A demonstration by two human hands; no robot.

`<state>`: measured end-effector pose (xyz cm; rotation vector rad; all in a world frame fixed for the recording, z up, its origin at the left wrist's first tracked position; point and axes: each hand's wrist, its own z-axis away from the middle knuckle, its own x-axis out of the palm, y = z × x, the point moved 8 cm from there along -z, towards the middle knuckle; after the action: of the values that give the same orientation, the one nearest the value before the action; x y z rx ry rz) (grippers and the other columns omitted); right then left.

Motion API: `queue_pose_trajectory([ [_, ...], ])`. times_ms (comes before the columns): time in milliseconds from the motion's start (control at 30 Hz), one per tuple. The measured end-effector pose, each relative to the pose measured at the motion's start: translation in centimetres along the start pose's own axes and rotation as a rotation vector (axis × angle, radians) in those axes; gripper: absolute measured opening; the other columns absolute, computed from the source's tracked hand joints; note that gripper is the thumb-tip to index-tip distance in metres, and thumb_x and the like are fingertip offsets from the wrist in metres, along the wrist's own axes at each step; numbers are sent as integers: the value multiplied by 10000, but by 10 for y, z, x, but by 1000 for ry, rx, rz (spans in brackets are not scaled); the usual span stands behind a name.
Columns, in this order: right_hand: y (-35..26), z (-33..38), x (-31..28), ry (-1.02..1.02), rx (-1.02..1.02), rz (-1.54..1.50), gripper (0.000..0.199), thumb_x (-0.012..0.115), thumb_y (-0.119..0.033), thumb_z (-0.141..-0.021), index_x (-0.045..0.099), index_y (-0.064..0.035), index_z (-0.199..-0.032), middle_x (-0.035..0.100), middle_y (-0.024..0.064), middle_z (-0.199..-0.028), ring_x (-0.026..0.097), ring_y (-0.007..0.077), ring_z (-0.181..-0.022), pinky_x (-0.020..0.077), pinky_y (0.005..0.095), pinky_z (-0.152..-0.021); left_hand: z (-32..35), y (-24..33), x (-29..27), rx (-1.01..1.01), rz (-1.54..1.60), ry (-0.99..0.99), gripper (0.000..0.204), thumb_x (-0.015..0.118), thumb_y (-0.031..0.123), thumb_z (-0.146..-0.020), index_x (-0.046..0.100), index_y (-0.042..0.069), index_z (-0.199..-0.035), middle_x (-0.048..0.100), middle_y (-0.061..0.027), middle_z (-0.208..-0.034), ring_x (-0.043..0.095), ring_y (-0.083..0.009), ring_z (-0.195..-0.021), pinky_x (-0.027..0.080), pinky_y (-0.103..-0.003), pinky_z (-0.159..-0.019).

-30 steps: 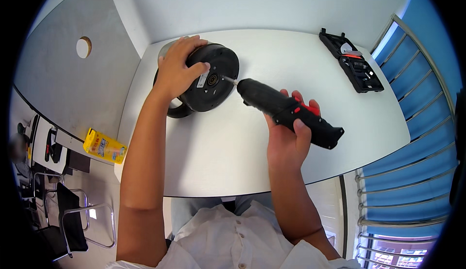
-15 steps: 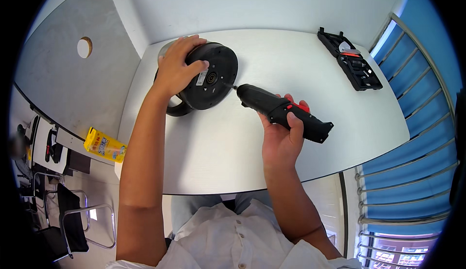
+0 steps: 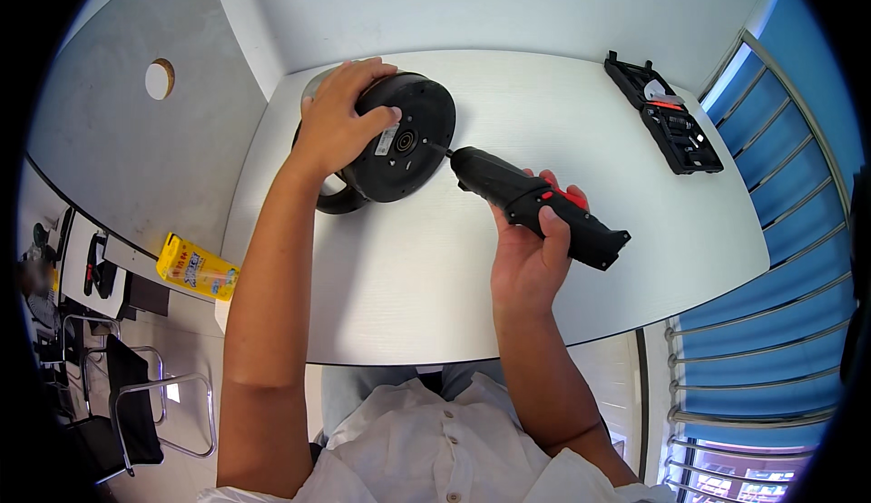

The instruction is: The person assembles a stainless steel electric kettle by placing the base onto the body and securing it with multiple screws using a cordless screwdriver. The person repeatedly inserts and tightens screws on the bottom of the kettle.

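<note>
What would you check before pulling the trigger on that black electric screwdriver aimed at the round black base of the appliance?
1. Left hand steadies the round black appliance base lying on its side: ok.
2. Right hand grips the black electric screwdriver with red switch: ok.
3. Bit tip at the base's face: ok.
4. Bit seated in a screw head: cannot tell.
5. Open black bit case within reach on the white table: ok.
</note>
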<state>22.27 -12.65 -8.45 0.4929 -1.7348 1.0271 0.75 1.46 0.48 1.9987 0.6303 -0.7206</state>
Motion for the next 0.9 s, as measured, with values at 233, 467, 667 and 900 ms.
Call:
queue_pose_trajectory([
  [233, 2, -1, 1, 4, 9, 5, 493, 586, -32, -786, 404, -153, -1228, 431, 138, -1290, 430, 315, -1232, 352, 588, -1056, 0, 0, -1, 14, -23, 7, 576, 663, 355, -700, 594, 203, -1251, 498, -32, -1400, 304, -280, -1410, 177, -558, -1094],
  [467, 7, -2, -1, 17, 7, -18, 484, 577, -30, -781, 402, -164, -1212, 424, 141, -1296, 441, 320, -1220, 372, 571, -1034, 1, 1, -1, 31, -47, 14, 550, 667, 354, -713, 597, 213, -1240, 496, -34, -1402, 305, -281, -1412, 187, -579, -1084],
  [667, 12, -2, -9, 59, 12, -47, 413, 590, -71, -809, 418, -156, -1175, 430, 144, -1244, 461, 337, -1197, 368, 634, -1047, 3, 8, -1, 72, -80, 66, 530, 649, 213, -708, 590, 120, -1226, 571, -94, -1283, 399, -308, -1331, 307, -399, -1104],
  [900, 14, -7, -15, 73, 78, -112, 370, 576, -42, -808, 426, -152, -1127, 439, 121, -1228, 465, 309, -1179, 372, 611, -1041, 5, 10, -2, 34, -43, 61, 526, 652, 209, -714, 580, 114, -1226, 590, -86, -1240, 487, -270, -1244, 350, -369, -1069],
])
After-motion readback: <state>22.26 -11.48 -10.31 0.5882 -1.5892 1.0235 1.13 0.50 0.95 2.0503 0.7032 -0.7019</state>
